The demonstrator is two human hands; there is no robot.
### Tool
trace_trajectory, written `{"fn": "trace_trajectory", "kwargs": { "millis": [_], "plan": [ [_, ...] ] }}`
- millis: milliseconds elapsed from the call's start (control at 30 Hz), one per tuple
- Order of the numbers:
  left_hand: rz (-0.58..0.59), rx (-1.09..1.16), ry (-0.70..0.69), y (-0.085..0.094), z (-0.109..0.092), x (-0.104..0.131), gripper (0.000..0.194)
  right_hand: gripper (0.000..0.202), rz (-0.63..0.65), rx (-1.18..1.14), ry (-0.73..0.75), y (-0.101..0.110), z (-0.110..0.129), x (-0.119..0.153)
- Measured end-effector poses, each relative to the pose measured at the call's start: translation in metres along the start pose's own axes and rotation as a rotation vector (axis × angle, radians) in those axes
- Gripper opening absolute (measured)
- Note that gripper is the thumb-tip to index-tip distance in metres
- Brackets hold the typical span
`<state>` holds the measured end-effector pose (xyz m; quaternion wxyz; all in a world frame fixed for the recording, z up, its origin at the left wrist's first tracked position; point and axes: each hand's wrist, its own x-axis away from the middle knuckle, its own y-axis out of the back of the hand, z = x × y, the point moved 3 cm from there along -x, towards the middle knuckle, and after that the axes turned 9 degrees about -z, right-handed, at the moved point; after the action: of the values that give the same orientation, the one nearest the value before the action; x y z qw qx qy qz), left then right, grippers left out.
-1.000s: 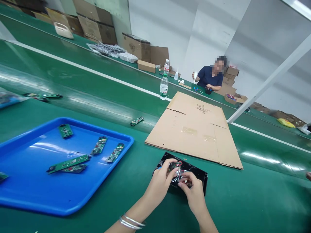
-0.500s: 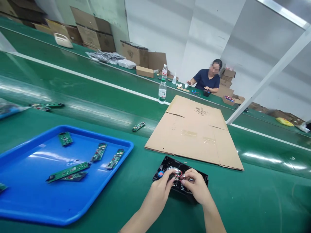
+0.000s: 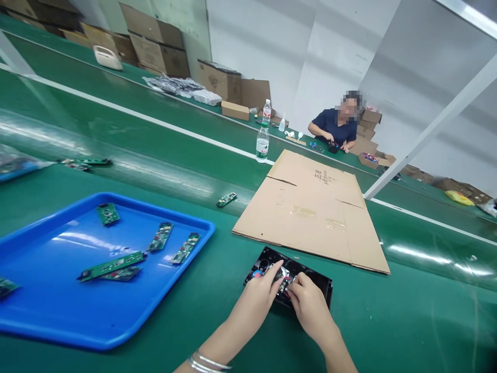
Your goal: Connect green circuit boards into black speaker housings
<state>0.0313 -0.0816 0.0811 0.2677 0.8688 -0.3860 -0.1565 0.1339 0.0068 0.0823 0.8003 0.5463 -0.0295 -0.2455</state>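
Black plastic box point(image 3: 318, 283), five o'clock. Left hand point(image 3: 258, 298): half-open, forefinger newly straightened, hold unclear. Right hand point(image 3: 310, 305): pinching thin red wire point(image 3: 287, 278); likely regrip.

Two hands, a left hand point(image 3: 254, 299) and a right hand point(image 3: 311, 306), and one black casing point(image 3: 321, 286) at lower centre; one blue tray point(image 3: 58, 305) at lower left, containing six circuit boards point(image 3: 107, 213); one loose board point(image 3: 227, 199) at centre; one cardboard sheet point(image 3: 310, 207) right of centre; two labelled water bottles point(image 3: 262, 146) at upper centre; one co-worker point(image 3: 334, 123) at upper right.
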Motion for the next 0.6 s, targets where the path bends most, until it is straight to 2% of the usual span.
{"fn": "trace_trajectory", "kwargs": {
  "millis": [233,400,500,600],
  "plan": [
    [0.074,-0.165,-0.038,0.003,-0.012,-0.006,0.047,0.029,-0.055,0.138,0.116,-0.006,-0.001,0.000],
    [0.088,-0.059,-0.052,0.000,-0.011,-0.006,0.047,0.029,-0.087,0.151,0.141,-0.010,-0.001,0.002],
    [0.108,0.118,-0.061,0.003,-0.009,-0.007,0.043,0.028,-0.092,0.097,0.059,-0.013,-0.005,0.003],
    [0.180,0.279,-0.070,0.009,-0.006,-0.008,0.037,0.013,-0.083,-0.081,-0.112,-0.010,-0.011,0.002]
  ]
}}
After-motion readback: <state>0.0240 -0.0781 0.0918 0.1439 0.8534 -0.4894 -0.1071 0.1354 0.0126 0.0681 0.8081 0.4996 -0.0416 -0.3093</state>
